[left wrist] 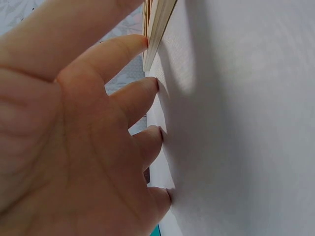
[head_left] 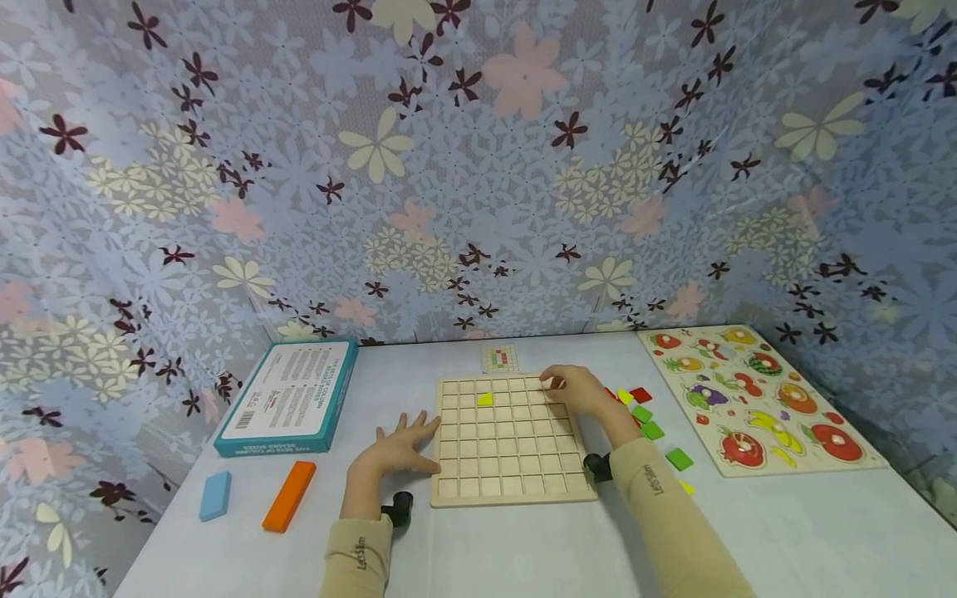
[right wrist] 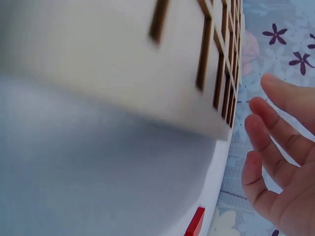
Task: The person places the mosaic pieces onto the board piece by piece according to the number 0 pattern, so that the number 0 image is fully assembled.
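Wooden grid board (head_left: 512,444): flat on table (head_left: 508,548) | left hand (head_left: 396,447): spread at its left edge | right hand (head_left: 579,390): loosely curved by far-right corner, nothing visibly held | risk: left-hand push could jar board, shifting yellow tile (head_left: 485,399)

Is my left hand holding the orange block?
No, the left hand is spread by the left edge of the grid board, apart from the orange block.

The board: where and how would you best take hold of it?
Probably the board by its left and right edges, coming in from both sides: it lies flat, straight-edged, and looks too wide for one grip.
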A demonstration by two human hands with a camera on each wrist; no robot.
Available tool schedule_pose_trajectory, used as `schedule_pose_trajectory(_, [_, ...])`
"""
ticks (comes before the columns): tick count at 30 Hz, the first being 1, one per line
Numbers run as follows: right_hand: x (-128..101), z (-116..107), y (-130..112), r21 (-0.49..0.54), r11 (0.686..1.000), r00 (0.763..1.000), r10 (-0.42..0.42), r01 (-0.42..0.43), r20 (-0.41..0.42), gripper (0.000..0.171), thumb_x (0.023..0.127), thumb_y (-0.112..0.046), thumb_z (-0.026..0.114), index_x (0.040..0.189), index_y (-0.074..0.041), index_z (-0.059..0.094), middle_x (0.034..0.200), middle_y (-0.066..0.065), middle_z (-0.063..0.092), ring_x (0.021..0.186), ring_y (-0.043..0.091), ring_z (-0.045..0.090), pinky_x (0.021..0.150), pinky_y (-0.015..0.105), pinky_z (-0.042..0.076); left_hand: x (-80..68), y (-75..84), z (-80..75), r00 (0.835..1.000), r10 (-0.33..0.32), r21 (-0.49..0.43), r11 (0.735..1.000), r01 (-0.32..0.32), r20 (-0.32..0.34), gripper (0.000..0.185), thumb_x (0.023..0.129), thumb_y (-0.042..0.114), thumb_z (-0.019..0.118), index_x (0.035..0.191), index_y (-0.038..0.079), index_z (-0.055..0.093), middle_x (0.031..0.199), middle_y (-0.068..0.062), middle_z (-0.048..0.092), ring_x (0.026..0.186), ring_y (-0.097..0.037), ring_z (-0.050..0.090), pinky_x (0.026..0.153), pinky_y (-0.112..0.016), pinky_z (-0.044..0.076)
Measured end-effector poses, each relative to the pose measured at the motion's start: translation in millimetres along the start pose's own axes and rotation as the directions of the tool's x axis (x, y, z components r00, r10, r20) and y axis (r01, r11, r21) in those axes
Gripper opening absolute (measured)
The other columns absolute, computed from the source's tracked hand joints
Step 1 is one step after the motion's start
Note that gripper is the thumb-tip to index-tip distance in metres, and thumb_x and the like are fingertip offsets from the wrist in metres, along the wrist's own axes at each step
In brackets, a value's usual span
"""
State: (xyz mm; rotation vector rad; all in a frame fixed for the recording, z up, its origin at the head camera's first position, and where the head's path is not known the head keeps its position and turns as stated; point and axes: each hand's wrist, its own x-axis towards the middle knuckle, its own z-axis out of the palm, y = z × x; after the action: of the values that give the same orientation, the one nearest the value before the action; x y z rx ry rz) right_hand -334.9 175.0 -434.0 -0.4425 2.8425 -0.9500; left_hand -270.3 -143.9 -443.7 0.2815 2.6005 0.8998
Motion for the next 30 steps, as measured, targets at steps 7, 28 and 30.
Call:
schedule_pose_trajectory(7, [-4,-6,5,-0.011,1.0,1.0,-0.001,0.001,-0.023,0.03,0.086,-0.008,0.062,0.116,-0.004,0.06,0.096,0.011,0.062,0.086,0.025,0.057,0.067,0.035,0.049,-0.2,-0.1,0.3,1.0,-0.008,0.0,1.0,0.008,0.003,0.085,0.069,0.023,0.079,0.142,0.011,0.037,0.152,-0.017,0.019,0.139,-0.041,-0.002,0.104,-0.065,-0.013])
schedule_pose_trajectory(28, [-15,-24,43,-0.051,0.998,0.999,0.018,-0.02,-0.046,0.028,0.086,-0.005,0.061,0.113,-0.002,0.061,0.094,0.013,0.062,0.086,0.027,0.058,0.064,0.036,0.049,0.2,1.1,-0.9,1.0,-0.015,-0.005,1.0,0.015,0.018,0.085,0.069,0.023,0.078,0.142,0.011,0.037,0.152,-0.017,0.019,0.139,-0.04,-0.003,0.104,-0.065,-0.013])
schedule_pose_trajectory(30, [-16,-26,47,-0.053,0.998,0.998,0.022,-0.025,-0.05,0.028,0.085,-0.004,0.061,0.113,-0.002,0.061,0.095,0.014,0.062,0.086,0.028,0.058,0.066,0.036,0.049,0.1,1.3,-0.6,1.0,-0.014,-0.006,1.0,0.014,0.019,0.085,0.069,0.023,0.078,0.142,0.011,0.036,0.152,-0.017,0.019,0.139,-0.04,-0.003,0.104,-0.065,-0.012])
